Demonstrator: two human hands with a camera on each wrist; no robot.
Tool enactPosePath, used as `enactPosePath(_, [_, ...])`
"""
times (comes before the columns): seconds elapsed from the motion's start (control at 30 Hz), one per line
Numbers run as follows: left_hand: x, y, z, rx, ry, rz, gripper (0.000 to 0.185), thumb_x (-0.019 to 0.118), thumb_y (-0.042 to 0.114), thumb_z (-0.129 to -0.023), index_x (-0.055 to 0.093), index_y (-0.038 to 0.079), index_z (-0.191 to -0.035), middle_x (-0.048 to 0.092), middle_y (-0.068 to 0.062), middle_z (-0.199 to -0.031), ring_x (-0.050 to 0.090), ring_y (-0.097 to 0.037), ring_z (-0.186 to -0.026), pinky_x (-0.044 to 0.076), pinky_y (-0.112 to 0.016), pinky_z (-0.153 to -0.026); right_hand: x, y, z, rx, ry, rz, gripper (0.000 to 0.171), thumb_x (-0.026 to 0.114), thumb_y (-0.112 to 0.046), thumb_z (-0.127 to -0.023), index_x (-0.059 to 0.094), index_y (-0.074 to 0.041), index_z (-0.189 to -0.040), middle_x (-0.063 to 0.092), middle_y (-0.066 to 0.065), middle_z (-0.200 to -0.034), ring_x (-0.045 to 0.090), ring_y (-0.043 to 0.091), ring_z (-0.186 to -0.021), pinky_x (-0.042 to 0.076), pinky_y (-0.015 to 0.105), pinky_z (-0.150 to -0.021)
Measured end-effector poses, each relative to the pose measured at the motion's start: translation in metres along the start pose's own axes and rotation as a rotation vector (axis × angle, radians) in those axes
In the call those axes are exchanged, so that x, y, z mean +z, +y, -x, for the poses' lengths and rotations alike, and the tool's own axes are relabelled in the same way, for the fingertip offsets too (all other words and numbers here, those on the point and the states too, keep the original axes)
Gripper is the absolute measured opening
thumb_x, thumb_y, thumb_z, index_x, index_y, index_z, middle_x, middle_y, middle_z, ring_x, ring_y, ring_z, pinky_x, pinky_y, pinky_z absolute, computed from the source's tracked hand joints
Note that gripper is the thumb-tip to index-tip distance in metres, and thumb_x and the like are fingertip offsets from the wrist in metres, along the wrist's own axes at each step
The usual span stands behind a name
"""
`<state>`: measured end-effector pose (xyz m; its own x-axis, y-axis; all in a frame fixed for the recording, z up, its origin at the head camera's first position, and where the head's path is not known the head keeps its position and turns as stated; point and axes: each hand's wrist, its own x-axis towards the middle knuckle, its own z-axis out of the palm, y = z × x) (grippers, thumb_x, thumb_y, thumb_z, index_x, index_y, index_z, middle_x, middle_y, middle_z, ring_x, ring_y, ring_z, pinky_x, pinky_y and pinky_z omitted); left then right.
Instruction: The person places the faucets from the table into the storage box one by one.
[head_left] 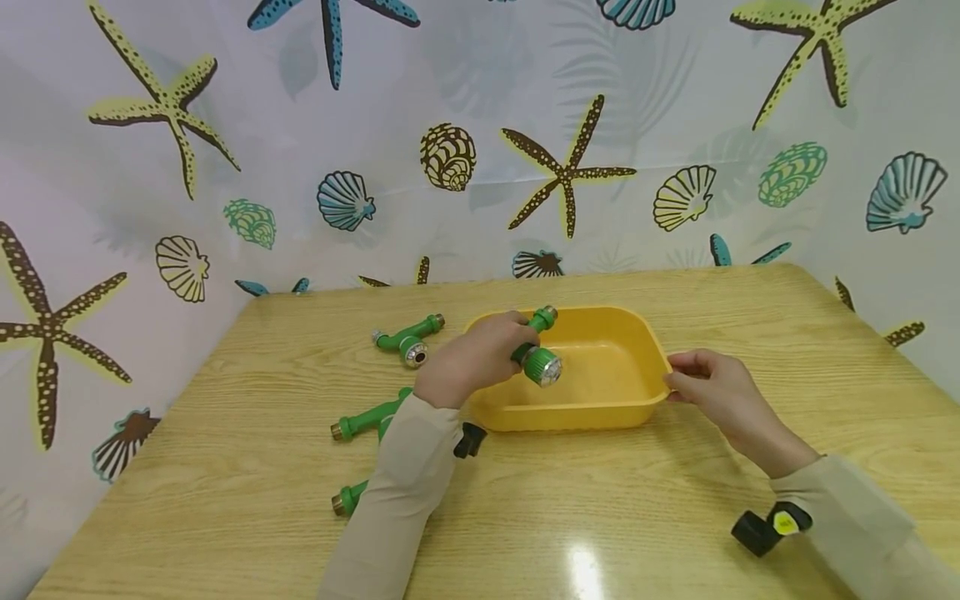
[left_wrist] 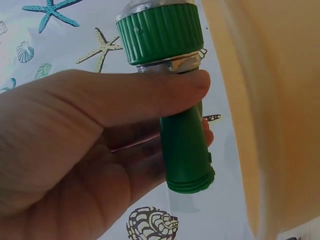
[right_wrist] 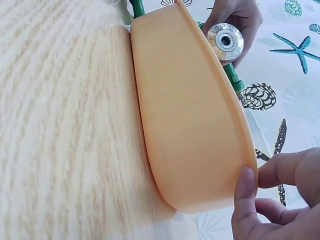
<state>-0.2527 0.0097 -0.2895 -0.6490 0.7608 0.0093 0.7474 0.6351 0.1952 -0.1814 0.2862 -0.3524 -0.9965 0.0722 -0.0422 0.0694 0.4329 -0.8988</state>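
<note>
A yellow plastic tub (head_left: 592, 408) sits on the wooden table (head_left: 675, 492). My left hand (head_left: 480, 354) grips a green pipe fitting (head_left: 536, 354) with a silver threaded end and holds it over the tub's left part. Up close, my thumb lies across the fitting (left_wrist: 182, 145) just below its ribbed green collar. My right hand (head_left: 708, 383) pinches the tub's right rim, thumb on the outer wall (right_wrist: 200, 130) and fingers at the lip. The fitting's silver end (right_wrist: 225, 41) shows past the tub's far rim.
Three more green fittings lie left of the tub: one (head_left: 408, 340) farther back, one (head_left: 367, 417) beside my left sleeve, one (head_left: 348, 498) nearer the front. The shell-and-starfish curtain (head_left: 480, 142) closes off the back and sides. Wrist cameras are strapped under both sleeves.
</note>
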Motion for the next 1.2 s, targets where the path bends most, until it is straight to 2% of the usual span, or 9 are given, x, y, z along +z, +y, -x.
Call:
enactPosePath(0.3, [0.008, -0.004, -0.004, -0.009, -0.044, 0.011, 0.026, 0.073, -0.001, -0.084, 0.069, 0.001, -0.11, 0.061, -0.011, -0.111, 0.057, -0.021, -0.1, 0.047, -0.031, -0.088, -0.001, 0.0, 0.001, -0.014, -0.003, -0.028, 0.042, 0.053, -0.007, -0.098, 0.043, 0.019, -0.13, 0.051, 0.027, -0.12, 0.059, 0.008, -0.086, 0.054, 0.027, -0.078])
enactPosePath(0.73, [0.019, -0.009, -0.007, -0.004, -0.076, 0.033, 0.027, 0.075, -0.001, -0.081, 0.071, 0.001, -0.108, 0.064, -0.01, -0.111, 0.058, -0.023, -0.104, 0.046, -0.032, -0.092, -0.001, 0.0, 0.001, -0.019, -0.008, -0.022, 0.042, 0.054, -0.008, -0.098, 0.044, 0.019, -0.129, 0.052, 0.027, -0.119, 0.059, 0.012, -0.088, 0.054, 0.028, -0.077])
enactPosePath(1.2, [0.023, -0.008, -0.008, -0.055, -0.117, 0.056, 0.028, 0.071, -0.003, -0.085, 0.07, 0.003, -0.113, 0.063, -0.009, -0.112, 0.057, -0.022, -0.105, 0.045, -0.031, -0.094, -0.003, -0.001, 0.002, -0.023, -0.008, -0.032, 0.042, 0.054, -0.008, -0.098, 0.044, 0.018, -0.13, 0.05, 0.028, -0.121, 0.059, 0.01, -0.088, 0.054, 0.028, -0.078])
